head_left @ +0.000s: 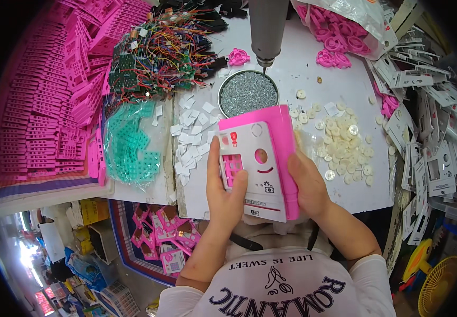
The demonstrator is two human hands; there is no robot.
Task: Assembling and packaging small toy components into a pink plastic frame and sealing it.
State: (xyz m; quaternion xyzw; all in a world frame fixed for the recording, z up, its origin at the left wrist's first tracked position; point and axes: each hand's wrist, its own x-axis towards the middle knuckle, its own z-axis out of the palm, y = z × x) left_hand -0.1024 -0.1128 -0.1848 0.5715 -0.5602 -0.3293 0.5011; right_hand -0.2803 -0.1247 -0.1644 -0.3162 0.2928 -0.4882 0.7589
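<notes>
In front of my body I hold a white printed plastic panel [268, 198] with cut-out openings. It lies over a larger pink plastic casing [286, 137], whose edge shows along the top and right. My left hand [227, 198] is closed on the left side of the white panel, its thumb by the rectangular opening. My right hand [308, 185] grips the right edge of the pink casing. Whether the two parts are joined I cannot tell. Just beyond them stands a round tin [277, 90] full of small silver screws, under the tip of a hanging electric screwdriver [266, 31].
Pink casings [43, 111] fill a bin at left, near wired circuit boards [133, 68] and bagged green keypads [128, 140]. White paper pieces [191, 127] and cream discs [344, 150] lie on the table. White panels [440, 164] pile up at right; pink assemblies [165, 232] sit below left.
</notes>
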